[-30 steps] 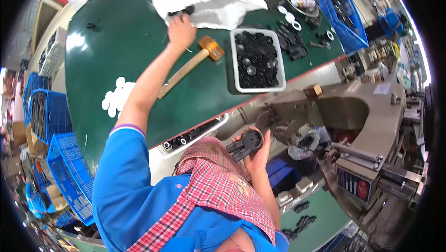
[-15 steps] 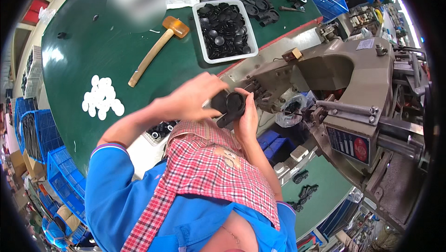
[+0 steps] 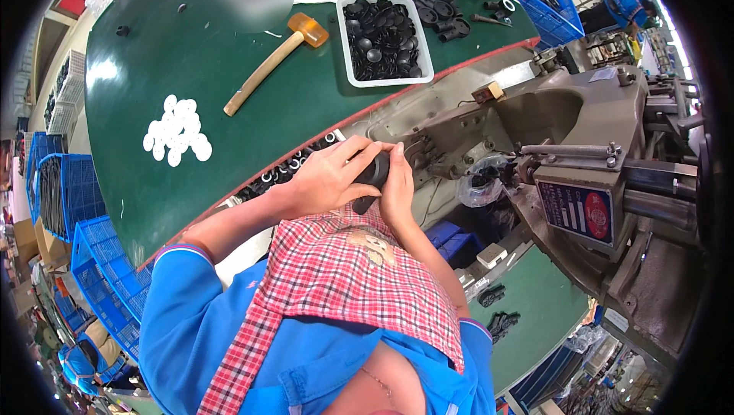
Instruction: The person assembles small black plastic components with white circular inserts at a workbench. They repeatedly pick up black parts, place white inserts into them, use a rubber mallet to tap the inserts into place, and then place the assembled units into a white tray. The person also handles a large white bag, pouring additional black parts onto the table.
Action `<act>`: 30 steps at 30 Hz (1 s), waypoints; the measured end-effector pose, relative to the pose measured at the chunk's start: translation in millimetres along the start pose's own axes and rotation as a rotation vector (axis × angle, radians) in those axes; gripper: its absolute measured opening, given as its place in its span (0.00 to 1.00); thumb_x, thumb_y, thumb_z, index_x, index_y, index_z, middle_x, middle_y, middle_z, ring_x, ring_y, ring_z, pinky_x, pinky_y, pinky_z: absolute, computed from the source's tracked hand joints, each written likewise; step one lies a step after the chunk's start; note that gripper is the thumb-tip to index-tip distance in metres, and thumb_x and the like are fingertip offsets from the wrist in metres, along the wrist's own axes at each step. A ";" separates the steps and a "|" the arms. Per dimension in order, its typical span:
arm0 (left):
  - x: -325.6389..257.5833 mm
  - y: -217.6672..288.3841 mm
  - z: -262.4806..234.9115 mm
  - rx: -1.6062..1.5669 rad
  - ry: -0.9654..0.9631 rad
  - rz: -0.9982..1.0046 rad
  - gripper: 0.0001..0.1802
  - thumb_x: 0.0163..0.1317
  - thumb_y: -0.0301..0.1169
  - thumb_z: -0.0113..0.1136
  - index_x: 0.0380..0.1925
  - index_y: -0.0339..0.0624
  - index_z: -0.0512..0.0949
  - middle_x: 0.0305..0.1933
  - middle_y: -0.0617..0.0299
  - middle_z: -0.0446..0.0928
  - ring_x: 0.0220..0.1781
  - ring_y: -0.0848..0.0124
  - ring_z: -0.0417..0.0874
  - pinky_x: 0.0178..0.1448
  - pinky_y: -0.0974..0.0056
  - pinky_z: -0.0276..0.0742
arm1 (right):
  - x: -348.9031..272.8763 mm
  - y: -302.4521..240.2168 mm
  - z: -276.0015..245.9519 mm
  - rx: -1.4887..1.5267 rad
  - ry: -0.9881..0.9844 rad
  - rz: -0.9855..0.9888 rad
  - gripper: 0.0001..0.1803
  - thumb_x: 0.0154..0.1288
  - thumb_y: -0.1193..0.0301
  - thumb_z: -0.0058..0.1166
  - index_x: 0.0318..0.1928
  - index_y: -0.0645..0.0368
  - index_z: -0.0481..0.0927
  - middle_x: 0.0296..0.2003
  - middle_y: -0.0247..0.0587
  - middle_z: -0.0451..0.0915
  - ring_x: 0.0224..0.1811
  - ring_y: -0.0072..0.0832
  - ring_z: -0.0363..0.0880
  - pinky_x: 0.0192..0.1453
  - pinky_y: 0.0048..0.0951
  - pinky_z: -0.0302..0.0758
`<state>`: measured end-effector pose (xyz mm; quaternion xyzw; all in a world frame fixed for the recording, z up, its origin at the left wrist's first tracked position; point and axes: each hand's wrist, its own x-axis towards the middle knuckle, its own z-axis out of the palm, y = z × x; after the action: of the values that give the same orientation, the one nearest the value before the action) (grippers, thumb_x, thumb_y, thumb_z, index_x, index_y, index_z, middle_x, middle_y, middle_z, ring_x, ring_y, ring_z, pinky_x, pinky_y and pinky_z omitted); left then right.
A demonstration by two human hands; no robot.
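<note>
Both hands meet in front of my checked apron around a black round plastic part (image 3: 375, 172). My left hand (image 3: 325, 178) curls over it from the left, its fingers closed on its side and top. From the right, my right hand (image 3: 396, 192) grips the same part, fingertips close to the left ones. Its short stem points down toward the apron, and its face is mostly hidden by my fingers. On the green table beyond lie a wooden-handled mallet (image 3: 264, 71) with an amber head and a pile of white discs (image 3: 177, 133). A white tub (image 3: 427, 63) holds many black round caps.
A heavy grey-brown press machine (image 3: 596, 117) stands close on my right, with a clear plastic bag (image 3: 480, 185) beside it. Black fittings (image 3: 447, 21) lie at the table's far right. Below its red edge (image 3: 252, 179) are more black parts. Blue crates (image 3: 73, 185) stand left.
My left hand has closed in over the black part, which showed its open ring before and is now mostly covered. The hands have come together; the view has shifted slightly.
</note>
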<state>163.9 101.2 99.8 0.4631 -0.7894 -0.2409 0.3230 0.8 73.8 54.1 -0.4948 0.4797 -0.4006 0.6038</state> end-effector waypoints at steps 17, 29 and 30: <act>-22.9 -129.9 -26.8 0.234 0.310 -0.452 0.18 0.62 0.39 0.63 0.46 0.39 0.79 0.44 0.52 0.79 0.45 0.53 0.82 0.49 0.53 0.78 | -14.0 42.3 -55.3 0.642 -0.077 0.408 0.25 0.70 0.60 0.49 0.57 0.69 0.70 0.56 0.57 0.77 0.54 0.48 0.80 0.60 0.47 0.77; -182.2 -259.5 -134.2 0.798 0.427 -0.924 0.17 0.65 0.42 0.60 0.41 0.40 0.83 0.42 0.47 0.80 0.42 0.49 0.81 0.48 0.49 0.76 | -9.8 38.9 -47.7 0.607 -0.080 0.543 0.23 0.72 0.57 0.50 0.53 0.65 0.73 0.45 0.53 0.81 0.50 0.50 0.81 0.57 0.51 0.79; -180.4 -258.7 -134.0 0.763 0.442 -0.955 0.17 0.66 0.42 0.59 0.39 0.39 0.83 0.40 0.48 0.80 0.41 0.49 0.81 0.48 0.49 0.76 | -10.5 37.9 -45.9 0.598 -0.089 0.545 0.23 0.72 0.57 0.49 0.53 0.65 0.73 0.45 0.53 0.81 0.49 0.50 0.82 0.56 0.50 0.80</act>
<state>476.3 132.5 -37.3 0.8840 -0.4416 0.0403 0.1479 -46.0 81.3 16.5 -0.1690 0.4289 -0.3260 0.8253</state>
